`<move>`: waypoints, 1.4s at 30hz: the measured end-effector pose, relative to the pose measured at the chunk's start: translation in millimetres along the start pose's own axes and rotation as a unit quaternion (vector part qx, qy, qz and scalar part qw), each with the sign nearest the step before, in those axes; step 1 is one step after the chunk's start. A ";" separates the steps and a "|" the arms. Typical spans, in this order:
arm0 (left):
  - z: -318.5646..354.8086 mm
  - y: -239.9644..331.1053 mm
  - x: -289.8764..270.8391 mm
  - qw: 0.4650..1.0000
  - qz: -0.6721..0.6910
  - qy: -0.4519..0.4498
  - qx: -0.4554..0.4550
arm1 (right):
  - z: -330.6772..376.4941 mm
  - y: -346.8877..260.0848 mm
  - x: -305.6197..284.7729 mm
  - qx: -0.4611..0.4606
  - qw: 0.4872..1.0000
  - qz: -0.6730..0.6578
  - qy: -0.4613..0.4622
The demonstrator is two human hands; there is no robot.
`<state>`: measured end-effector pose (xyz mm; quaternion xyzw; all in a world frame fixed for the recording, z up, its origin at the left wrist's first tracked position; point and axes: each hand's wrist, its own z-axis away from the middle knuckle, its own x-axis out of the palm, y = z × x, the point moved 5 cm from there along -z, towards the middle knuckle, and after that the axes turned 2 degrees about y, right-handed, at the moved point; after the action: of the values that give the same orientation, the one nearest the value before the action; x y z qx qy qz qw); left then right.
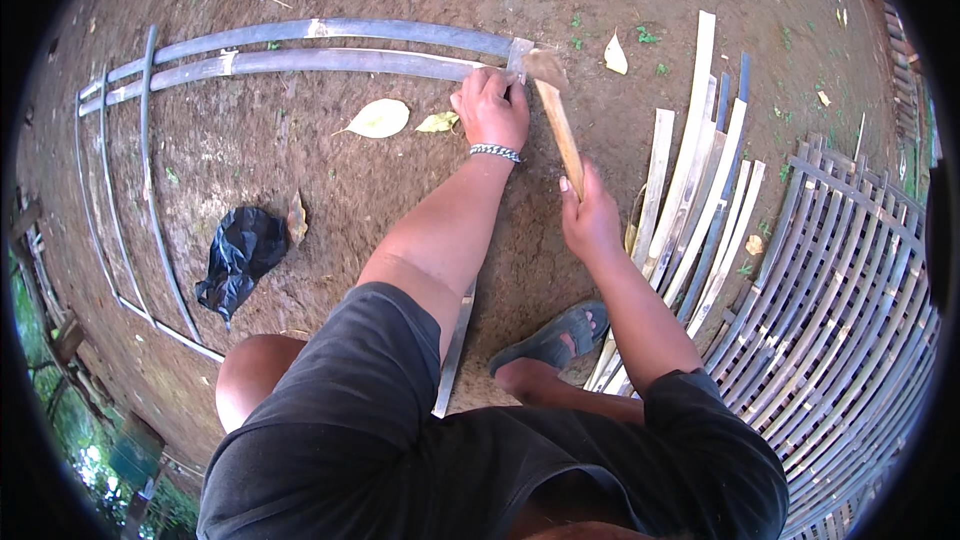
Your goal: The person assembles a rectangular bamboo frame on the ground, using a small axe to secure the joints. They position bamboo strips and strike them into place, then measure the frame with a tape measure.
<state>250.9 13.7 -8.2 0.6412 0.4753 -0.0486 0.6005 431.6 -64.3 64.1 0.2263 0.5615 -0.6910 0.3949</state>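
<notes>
My left hand [492,108], with a chain bracelet at its wrist, is closed over the end of a long split bamboo strip [350,61]. Its fingertips are partly hidden, so a small thing pinched there would not show. A second bamboo strip [400,34] runs alongside, and both meet a short crosspiece [520,52] at the corner. My right hand [592,210] grips the wooden handle of a hammer [562,130]. The hammer's brown head is beside that corner, just right of my left hand; its exact shape is unclear.
Thin bamboo crosspieces [150,140] join the strips at the left. A black plastic bag [243,255] and dry leaves [379,118] lie on the dirt. Loose bamboo slats [690,160] are bunched at right, beside a woven slatted panel [835,310]. My sandalled foot [550,338] is near the slats.
</notes>
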 end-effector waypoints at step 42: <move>13.8 -16.2 -17.2 0.942 -0.247 -0.225 0.012 | -1.5 -2.2 2.4 -0.020 1.000 0.008 0.004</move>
<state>237.8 -9.9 -12.8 0.4829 0.4705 -0.3441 0.6534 428.3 -63.4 63.2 0.2254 0.5752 -0.6754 0.4026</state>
